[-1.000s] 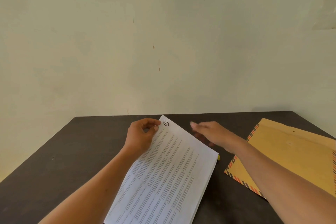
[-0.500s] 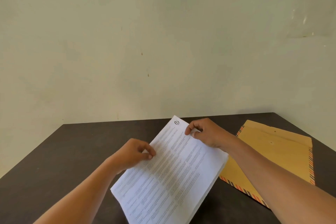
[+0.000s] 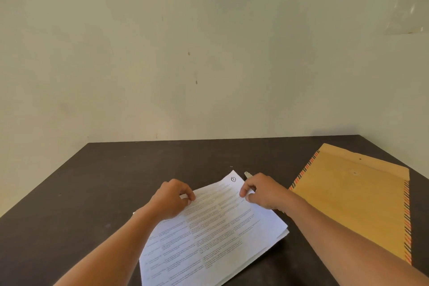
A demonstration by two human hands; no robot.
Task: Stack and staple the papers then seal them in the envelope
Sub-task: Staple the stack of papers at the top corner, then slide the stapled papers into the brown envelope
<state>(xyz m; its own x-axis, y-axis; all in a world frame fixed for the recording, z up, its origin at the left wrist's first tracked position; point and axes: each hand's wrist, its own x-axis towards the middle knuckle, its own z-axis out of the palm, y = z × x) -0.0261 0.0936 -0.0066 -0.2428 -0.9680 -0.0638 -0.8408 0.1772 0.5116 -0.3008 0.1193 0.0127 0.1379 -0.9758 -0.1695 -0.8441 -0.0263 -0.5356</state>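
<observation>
The papers [image 3: 213,234] lie mid-table [image 3: 92,193], long axis slanting near-left to far-right, the header corner pointing away. The left hand [image 3: 173,199] and right hand [image 3: 262,193] each pinch a far edge, fingers curled. The envelope [image 3: 352,199] lies to the right.

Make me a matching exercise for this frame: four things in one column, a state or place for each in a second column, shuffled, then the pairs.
Things:
1. left hand
2. right hand
3. envelope
4. papers

States or places:
A. white, printed, slightly fanned stack
B. pinches the stack's right edge near its far corner
C. brown with a striped border, lying flat at the far right
D. pinches the stack's left edge

Pairs: 1-D, 2-B, 3-C, 4-A
</observation>
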